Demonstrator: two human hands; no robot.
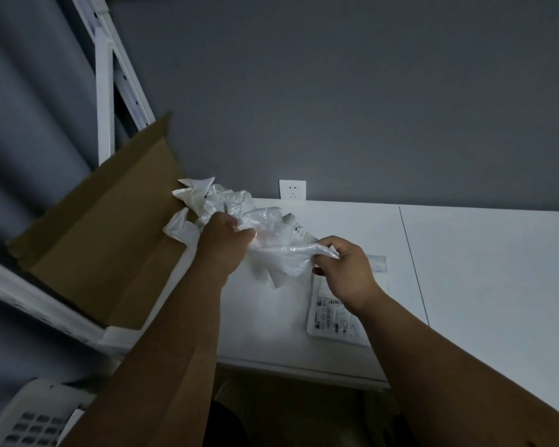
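Observation:
A crumpled clear plastic bag (271, 243) hangs between my two hands above the white table (481, 253). My left hand (221, 243) grips its bunched left part, with more white crumpled plastic (194, 204) spilling past it toward the box. My right hand (346, 269) pinches the bag's right corner between thumb and fingers. Below my right wrist a flat sealed packet with a printed label (333, 321) lies on the table.
An open cardboard box (104, 240) stands at the table's left end, its flap raised. White metal shelving (105, 101) runs behind it. A wall socket (292, 189) sits on the grey wall. A white perforated basket (29, 417) is at the lower left.

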